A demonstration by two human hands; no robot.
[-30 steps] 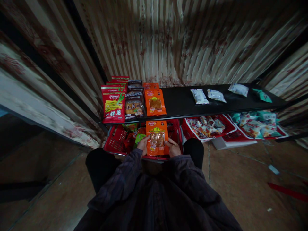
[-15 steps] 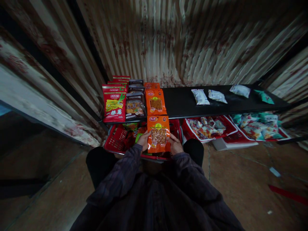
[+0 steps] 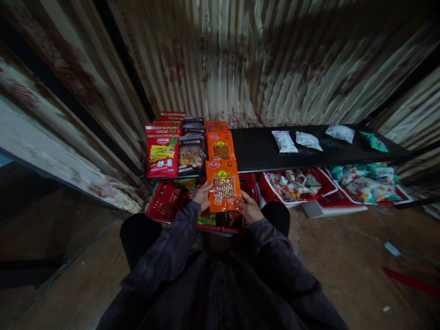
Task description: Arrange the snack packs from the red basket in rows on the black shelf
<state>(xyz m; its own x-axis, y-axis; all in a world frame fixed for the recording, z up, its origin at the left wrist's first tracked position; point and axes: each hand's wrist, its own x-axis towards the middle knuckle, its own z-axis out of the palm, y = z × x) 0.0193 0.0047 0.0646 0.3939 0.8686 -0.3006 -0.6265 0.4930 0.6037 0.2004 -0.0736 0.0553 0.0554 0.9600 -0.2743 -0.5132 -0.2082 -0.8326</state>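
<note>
An orange snack packet (image 3: 224, 187) with a clear window is held between both hands, its top end overlapping the front of the shelf. My left hand (image 3: 203, 197) grips its left edge, and my right hand (image 3: 249, 207) pinches the lower right edge. Just behind it on the shelf lie more orange packets (image 3: 220, 145) of the same kind. To their left are dark brown potato-slice packets (image 3: 191, 153) and red snack packets (image 3: 162, 153), in overlapping rows. Below my hands, a red basket (image 3: 164, 201) contains green and other packets, partly hidden by the held one.
The black shelf (image 3: 256, 149) carries white packets (image 3: 284, 141) and a teal packet (image 3: 374, 141) toward the right. Under it stand a red basket of small packets (image 3: 297, 185) and another with teal-and-white packets (image 3: 371, 185). A dark post (image 3: 125, 59) rises at the left, before a patterned curtain (image 3: 220, 68).
Both hands have raised the orange packet forward from over the basket to the shelf's front edge. More of the basket's green contents now shows beneath it.
</note>
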